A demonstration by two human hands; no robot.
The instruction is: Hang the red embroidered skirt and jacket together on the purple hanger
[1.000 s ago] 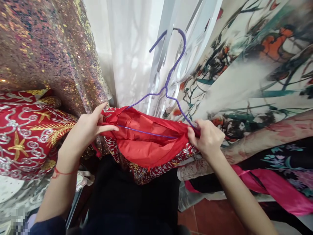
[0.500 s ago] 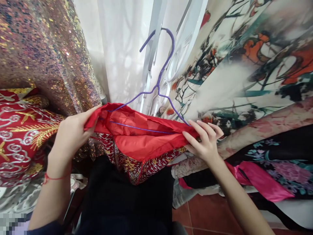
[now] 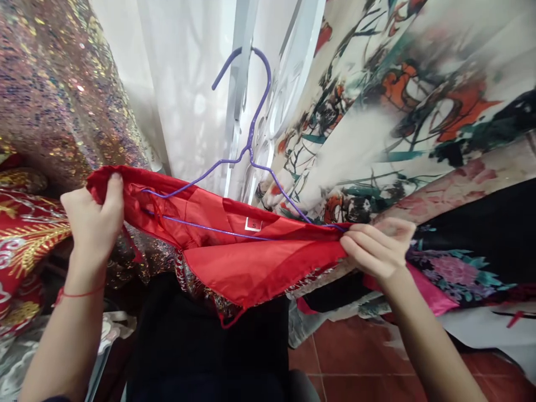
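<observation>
Stretched between my hands is a red garment with a shiny lining and a silver-and-gold patterned outer side. A purple wire hanger runs inside its opening, its lower bar lying across the lining and its hook uppermost at a white metal frame. My left hand is closed on the garment's left end, thumb on the edge. At the other end my right hand grips the fabric by the hanger's right tip. A small white size label shows on the inner back edge.
Sequinned fabric hangs at the left above a red embroidered garment. White cloth with a painted floral print hangs at the right, and a black flowered garment lies below it. Red tiles cover the floor.
My hands have moved apart and pulled the garment wider, the left hand going outward. The label has come into sight. The hanger appears further left in view.
</observation>
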